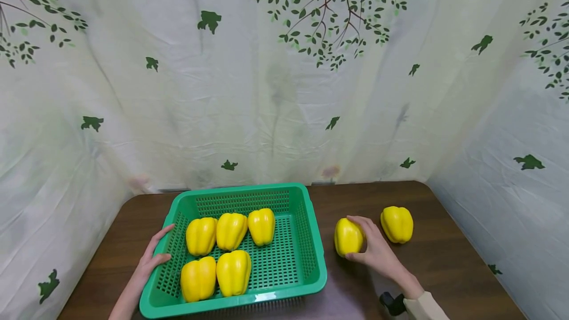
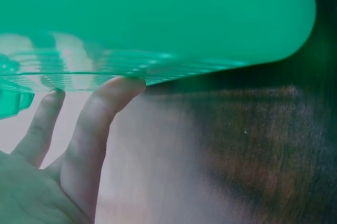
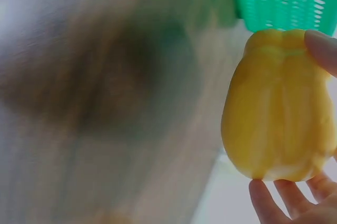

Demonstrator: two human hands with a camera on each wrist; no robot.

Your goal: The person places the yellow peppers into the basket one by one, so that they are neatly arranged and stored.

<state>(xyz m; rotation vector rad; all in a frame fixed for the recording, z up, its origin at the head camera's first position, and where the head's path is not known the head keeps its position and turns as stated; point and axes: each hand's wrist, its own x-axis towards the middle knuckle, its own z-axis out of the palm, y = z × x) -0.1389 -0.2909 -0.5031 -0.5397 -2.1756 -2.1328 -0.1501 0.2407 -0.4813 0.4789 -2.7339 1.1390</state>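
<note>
Right of the basket, a yellow bell pepper [image 1: 348,237] is in my right hand [image 1: 375,248], gripped between thumb and fingertips. The right wrist view shows this pepper [image 3: 279,108] up close, fingertips at one end and thumb at the other. My left hand [image 1: 153,258] touches the left side of a green plastic basket [image 1: 317,260], fingers spread and fairly straight. In the left wrist view, the fingertips of that hand [image 2: 79,150] press against the basket's outer wall [image 2: 158,13] under the rim. Several yellow bell peppers [image 1: 233,273] lie inside, in two rows toward the left.
Another yellow bell pepper [image 1: 397,224] lies on the dark wooden table [image 1: 444,260], right of my right hand. The basket's right part shows bare mesh floor [image 1: 284,260]. A white curtain with leaf prints [image 1: 284,112] hangs behind the table and along both sides.
</note>
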